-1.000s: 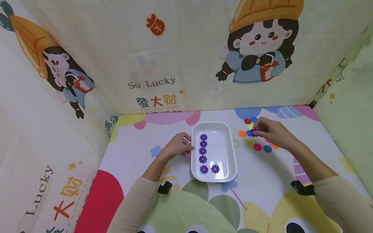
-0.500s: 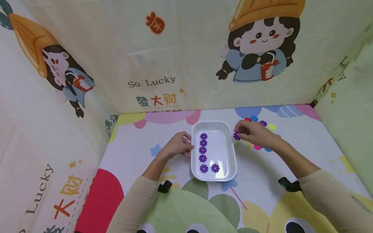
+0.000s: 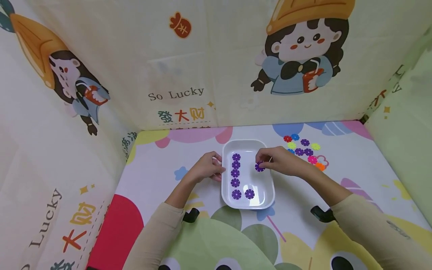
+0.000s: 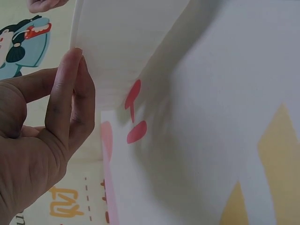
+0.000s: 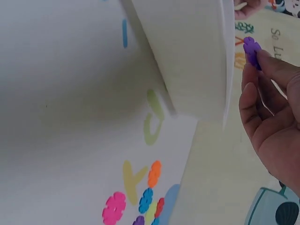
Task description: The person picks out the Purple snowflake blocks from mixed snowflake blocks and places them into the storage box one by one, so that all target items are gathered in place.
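A white rectangular tray [image 3: 247, 176] lies in the middle of the table in the head view. Several purple snowflake discs [image 3: 235, 173] form a column along its left side, and a lone purple one [image 3: 249, 194] lies near its front. My left hand [image 3: 206, 168] holds the tray's left rim with thumb and fingers; from the left wrist view its fingertips meet the tray's wall [image 4: 117, 51]. Over the tray's right side, my right hand [image 3: 282, 161] pinches another purple snowflake disc [image 5: 251, 50] between thumb and index finger, upright in the right wrist view.
Right of the tray lies a loose group of snowflake discs, among them a red one [image 3: 287, 138], a pink one [image 3: 312, 159], an orange one [image 3: 320, 166] and purple ones [image 3: 305, 142]. A cartoon-printed cloth [image 3: 209, 67] walls in the table's back and sides.
My right hand has carried the purple snowflake disc leftward from the loose group to above the tray's right side. The left hand stays at the tray's rim.
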{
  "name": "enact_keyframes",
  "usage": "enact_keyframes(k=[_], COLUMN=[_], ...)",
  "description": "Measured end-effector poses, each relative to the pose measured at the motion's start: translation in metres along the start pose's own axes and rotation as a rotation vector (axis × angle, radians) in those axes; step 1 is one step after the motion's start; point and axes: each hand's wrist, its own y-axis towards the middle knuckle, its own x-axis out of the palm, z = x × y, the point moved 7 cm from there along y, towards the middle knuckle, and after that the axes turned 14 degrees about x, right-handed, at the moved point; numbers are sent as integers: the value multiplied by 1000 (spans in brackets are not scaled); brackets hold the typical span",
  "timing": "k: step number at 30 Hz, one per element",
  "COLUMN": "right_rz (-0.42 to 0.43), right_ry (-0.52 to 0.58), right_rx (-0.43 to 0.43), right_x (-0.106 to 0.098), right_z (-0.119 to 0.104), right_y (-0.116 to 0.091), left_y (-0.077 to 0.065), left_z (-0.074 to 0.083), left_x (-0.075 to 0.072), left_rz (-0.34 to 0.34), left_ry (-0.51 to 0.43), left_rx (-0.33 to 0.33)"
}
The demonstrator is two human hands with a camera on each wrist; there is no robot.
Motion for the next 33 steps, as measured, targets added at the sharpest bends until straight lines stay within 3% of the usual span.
enact_keyframes(k=[8, 17, 33], right_rz=[-139, -232, -300], right_ry=[-67, -172, -369], right_rx=[-14, -38, 41], right_x=[27, 55, 80], right_z=[-14, -22, -24], right_y=[12, 25, 42], left_y=[0, 1, 2], left_z=[4, 0, 0], left_x=[1, -1, 0], left_rz=[-6, -6, -15], left_ry=[-17, -23, -32], left_rx=[-1, -5, -6])
